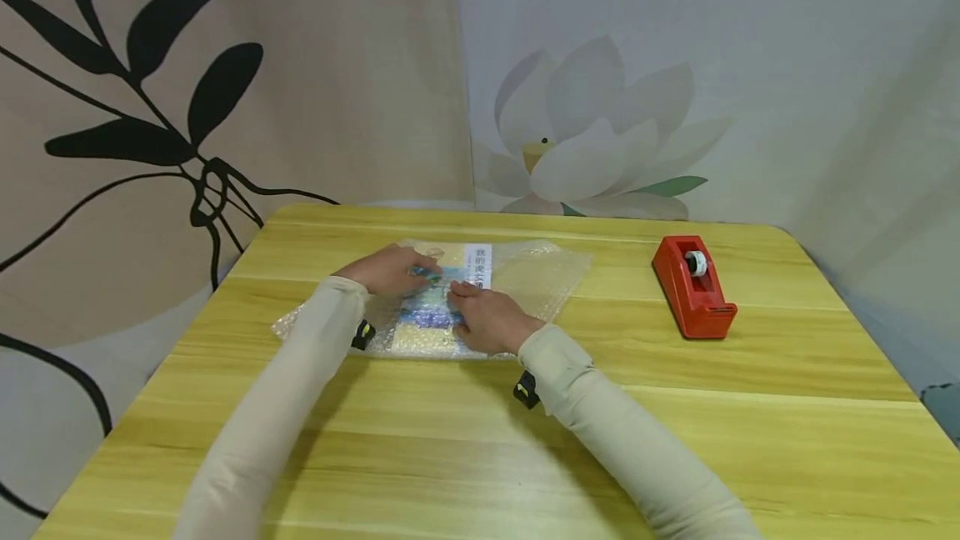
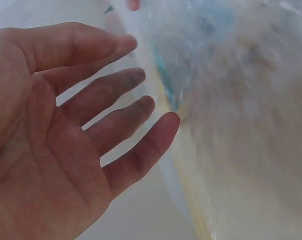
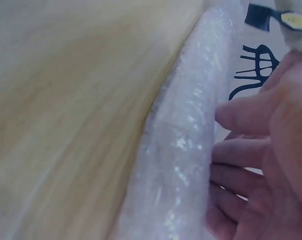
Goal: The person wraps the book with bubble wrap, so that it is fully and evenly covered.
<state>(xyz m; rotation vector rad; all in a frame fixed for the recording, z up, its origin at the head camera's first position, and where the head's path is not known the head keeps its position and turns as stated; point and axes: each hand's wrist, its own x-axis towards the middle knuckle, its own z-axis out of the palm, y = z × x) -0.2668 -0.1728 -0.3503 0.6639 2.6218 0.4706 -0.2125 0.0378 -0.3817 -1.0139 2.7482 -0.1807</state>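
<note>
A book (image 1: pixel 427 320) with a blue and sandy cover and a white title strip lies flat on the table, bubble wrap (image 1: pixel 536 277) spread over it and out past both sides. My left hand (image 1: pixel 388 270) is over its left part, the fingers fairly straight; in the left wrist view they are spread beside the wrap-covered edge. On the book's right part is my right hand (image 1: pixel 493 320), its fingers reaching across the wrap. The right wrist view has these fingers lightly bent, with the fingertips right at a rounded fold of bubble wrap (image 3: pixel 178 135).
A red tape dispenser (image 1: pixel 693 290) with a small roll of tape stands on the wooden table (image 1: pixel 450 448), to the right of the wrap. Behind the table hangs a printed cloth (image 1: pixel 360 73) with leaves and a flower. Dark straps show under both wrists.
</note>
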